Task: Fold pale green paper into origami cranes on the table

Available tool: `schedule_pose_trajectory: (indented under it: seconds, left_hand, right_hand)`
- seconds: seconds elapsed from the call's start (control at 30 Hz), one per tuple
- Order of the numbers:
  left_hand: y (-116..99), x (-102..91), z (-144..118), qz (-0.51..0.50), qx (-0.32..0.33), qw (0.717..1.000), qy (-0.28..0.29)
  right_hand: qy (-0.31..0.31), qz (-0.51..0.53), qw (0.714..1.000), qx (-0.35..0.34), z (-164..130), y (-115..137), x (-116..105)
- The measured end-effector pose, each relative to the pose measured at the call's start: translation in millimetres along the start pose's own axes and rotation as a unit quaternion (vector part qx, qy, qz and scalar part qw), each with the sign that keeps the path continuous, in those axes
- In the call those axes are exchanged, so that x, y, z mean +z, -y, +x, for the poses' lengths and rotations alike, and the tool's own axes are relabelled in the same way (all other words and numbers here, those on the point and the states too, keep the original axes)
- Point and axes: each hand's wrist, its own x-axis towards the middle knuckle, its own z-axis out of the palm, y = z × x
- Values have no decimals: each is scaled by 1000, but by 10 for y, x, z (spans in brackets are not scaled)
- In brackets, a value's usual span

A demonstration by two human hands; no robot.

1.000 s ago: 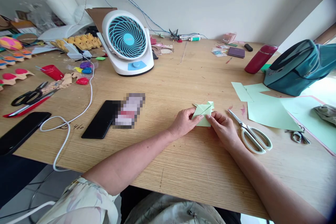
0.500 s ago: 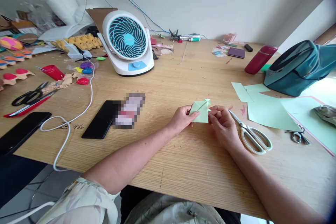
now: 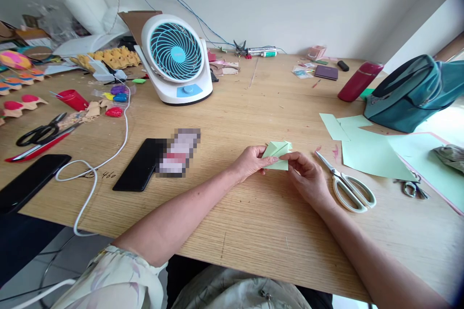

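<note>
A small piece of folded pale green paper [image 3: 278,147] is held up over the tabletop. My left hand [image 3: 251,163] grips its left side, the thumb lying across the front and the fingers behind. At the right edge, my right hand [image 3: 308,176] has its index fingertip on the paper close to the left thumb, with the other fingers curled in. Part of the paper is hidden by the fingers. White-handled scissors [image 3: 348,186] lie just right of my right hand, their blades pointing away from me.
Larger green paper sheets [image 3: 375,154] and keys [image 3: 411,188] lie to the right, below a teal bag [image 3: 406,94] and a red bottle [image 3: 360,82]. A fan [image 3: 177,58] stands at the back. Black phones [image 3: 139,166] and a white cable [image 3: 125,130] are on the left.
My right index finger has moved left onto the paper's front, near the left thumb. The paper's upper flap looks flatter and wider than before.
</note>
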Motion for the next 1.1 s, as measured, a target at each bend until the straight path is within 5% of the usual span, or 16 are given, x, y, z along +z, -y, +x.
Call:
schedule_pose_trajectory:
  seconds: [0.77, 1.1]
  left_hand:
    - [-14, -64, -8, 44, -2, 995, 94]
    - [-91, -14, -71, 156, 36, 977, 142]
  right_hand:
    - [-14, 33, 998, -54, 78, -53, -82]
    - [-62, 110, 992, 12, 79, 30, -42]
